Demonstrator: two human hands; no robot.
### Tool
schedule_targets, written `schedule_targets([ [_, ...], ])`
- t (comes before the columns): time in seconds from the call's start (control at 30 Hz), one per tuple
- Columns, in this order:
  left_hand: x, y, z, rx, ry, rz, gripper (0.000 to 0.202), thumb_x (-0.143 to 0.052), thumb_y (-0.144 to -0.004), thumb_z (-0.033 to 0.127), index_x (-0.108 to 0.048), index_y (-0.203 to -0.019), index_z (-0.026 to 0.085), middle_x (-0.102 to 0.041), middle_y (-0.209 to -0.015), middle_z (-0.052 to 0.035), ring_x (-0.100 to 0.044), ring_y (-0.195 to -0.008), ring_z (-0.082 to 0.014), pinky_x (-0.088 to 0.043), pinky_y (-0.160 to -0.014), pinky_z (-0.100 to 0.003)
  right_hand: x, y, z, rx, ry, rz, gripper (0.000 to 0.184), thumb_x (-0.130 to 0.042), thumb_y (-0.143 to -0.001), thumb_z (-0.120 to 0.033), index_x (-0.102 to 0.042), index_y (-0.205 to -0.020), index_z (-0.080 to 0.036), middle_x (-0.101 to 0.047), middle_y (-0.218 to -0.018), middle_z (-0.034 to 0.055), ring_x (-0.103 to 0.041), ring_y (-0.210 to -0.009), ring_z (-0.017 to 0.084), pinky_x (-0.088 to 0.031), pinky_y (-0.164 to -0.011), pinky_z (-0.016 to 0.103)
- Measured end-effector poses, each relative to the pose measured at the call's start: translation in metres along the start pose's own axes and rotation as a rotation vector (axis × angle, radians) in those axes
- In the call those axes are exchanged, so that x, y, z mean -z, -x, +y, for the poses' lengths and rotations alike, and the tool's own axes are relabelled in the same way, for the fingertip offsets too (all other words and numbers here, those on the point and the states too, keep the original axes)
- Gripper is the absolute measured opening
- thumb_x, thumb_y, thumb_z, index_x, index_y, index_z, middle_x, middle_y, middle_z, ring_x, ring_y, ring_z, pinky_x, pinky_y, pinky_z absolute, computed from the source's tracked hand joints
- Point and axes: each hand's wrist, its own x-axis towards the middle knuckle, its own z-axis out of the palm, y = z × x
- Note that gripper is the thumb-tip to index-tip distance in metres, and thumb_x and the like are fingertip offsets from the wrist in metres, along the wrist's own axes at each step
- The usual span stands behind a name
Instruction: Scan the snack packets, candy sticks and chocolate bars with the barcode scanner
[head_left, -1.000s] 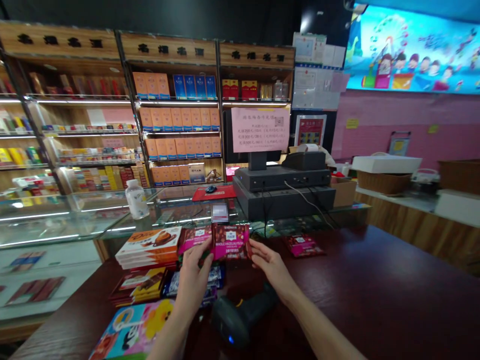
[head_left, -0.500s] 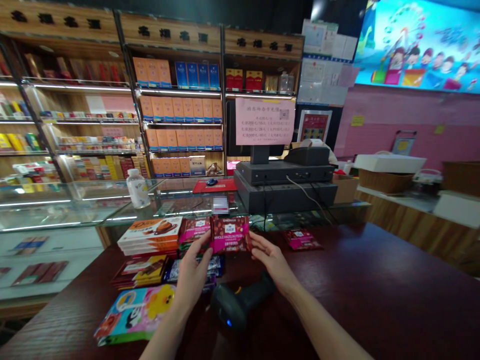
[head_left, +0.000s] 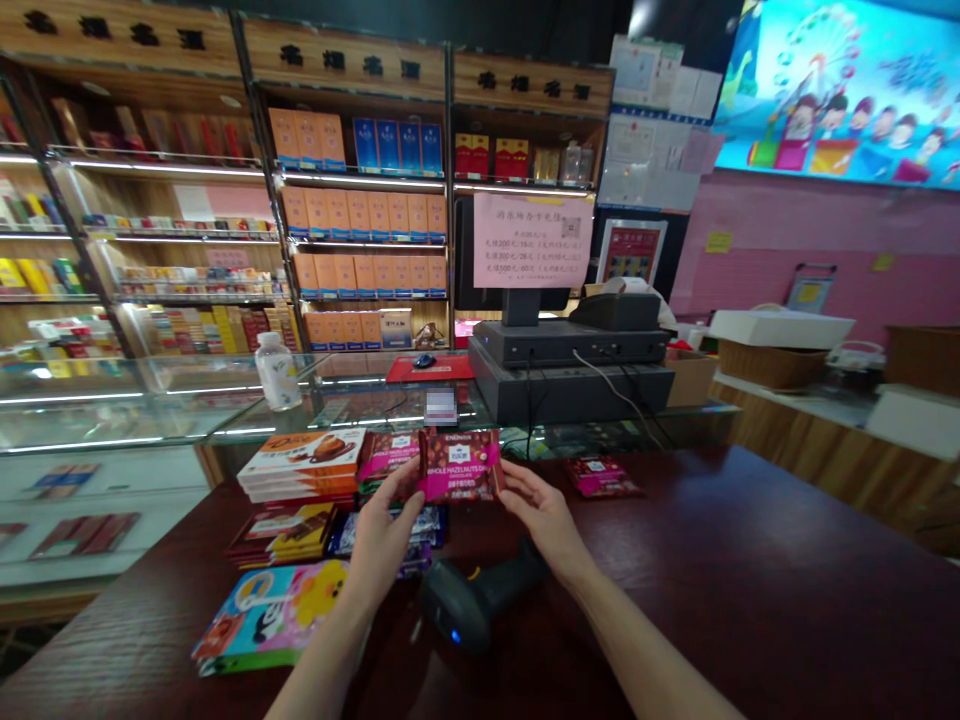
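I hold a pink chocolate bar [head_left: 460, 465] with "whole hazelnuts" lettering up over the dark wooden counter [head_left: 750, 580]. My left hand [head_left: 384, 535] pinches its left edge and my right hand [head_left: 541, 515] grips its right edge. Right behind the bar sits another pink bar [head_left: 386, 455] on a stack. Below and between my wrists a black barcode scanner [head_left: 472, 600] lies on the counter with a blue light lit.
Orange chocolate boxes [head_left: 304, 465], dark bars [head_left: 289, 530] and a colourful cartoon packet [head_left: 262, 615] lie left. A lone pink bar [head_left: 604, 477] lies right. A black till [head_left: 570, 370], a bottle [head_left: 276, 372], a glass showcase [head_left: 112, 420] and stocked shelves stand behind.
The view shifted slightly; the pink bar stays held in both hands, raised a little. The scanner has not moved.
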Motion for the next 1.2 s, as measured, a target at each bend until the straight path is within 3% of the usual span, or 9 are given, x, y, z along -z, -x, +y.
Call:
schedule_targets([
  [0.33,-0.0017,-0.0004,0.0014,-0.007,0.075,-0.001,0.047,-0.064,-0.077,0.036,-0.064,-0.121,0.019,-0.075,-0.105,-0.0070,-0.071,-0.098,-0.0210,-0.056,-0.092,-0.038,0.0013,-0.0023,0.0058,0.056,0.133,0.166,0.030,-0.076,-0.073,-0.039,-0.071,-0.095,-0.020,-0.075,-0.085,0.0052,-0.070,-0.081,0.023,-0.054,-0.078,0.035],
  [0.63,-0.0032,0.0009,0.0030,-0.003,0.112,0.032,0.047,-0.064,-0.078,0.034,-0.059,-0.121,0.019,-0.074,-0.096,-0.0043,-0.071,-0.090,-0.0178,-0.058,-0.085,-0.033,-0.0034,0.0015,-0.0004,0.070,0.134,0.226,0.054,-0.072,-0.074,-0.033,-0.058,-0.125,-0.022,-0.074,-0.086,0.0027,-0.069,-0.081,0.021,-0.053,-0.080,0.034],
  [0.9,-0.0019,-0.0002,-0.0014,-0.014,0.081,0.037,0.050,-0.064,-0.078,0.034,-0.057,-0.125,0.019,-0.074,-0.096,-0.0050,-0.072,-0.091,-0.0193,-0.057,-0.087,-0.036,-0.0042,0.0027,-0.0026,0.077,0.124,0.214,0.060,-0.072,-0.075,-0.031,-0.054,-0.132,-0.023,-0.073,-0.082,0.0004,-0.068,-0.077,0.019,-0.054,-0.079,0.033],
  [1.0,-0.0021,0.0002,-0.0019,-0.002,0.082,0.032,0.052,-0.065,-0.078,0.035,-0.056,-0.127,0.019,-0.074,-0.096,-0.0053,-0.072,-0.092,-0.0198,-0.057,-0.088,-0.036,-0.0035,0.0028,-0.0021,0.108,0.150,0.194,0.049,-0.070,-0.078,-0.030,-0.059,-0.125,-0.024,-0.073,-0.084,0.0010,-0.068,-0.077,0.019,-0.053,-0.076,0.031],
  [1.13,-0.0019,0.0001,-0.0014,0.004,0.116,0.028,0.046,-0.066,-0.077,0.034,-0.061,-0.120,0.019,-0.074,-0.097,-0.0056,-0.071,-0.092,-0.0195,-0.056,-0.087,-0.035,-0.0017,0.0022,0.0008,0.178,0.229,0.160,0.020,-0.068,-0.081,-0.031,-0.071,-0.099,-0.022,-0.074,-0.085,0.0031,-0.068,-0.080,0.020,-0.052,-0.074,0.030],
  [1.2,-0.0013,-0.0001,-0.0004,0.008,0.133,0.030,0.045,-0.067,-0.076,0.034,-0.062,-0.119,0.019,-0.074,-0.097,-0.0053,-0.071,-0.091,-0.0191,-0.056,-0.087,-0.034,-0.0007,0.0023,0.0019,0.191,0.258,0.156,0.017,-0.068,-0.082,-0.032,-0.073,-0.094,-0.021,-0.075,-0.088,0.0046,-0.069,-0.082,0.021,-0.053,-0.075,0.031],
])
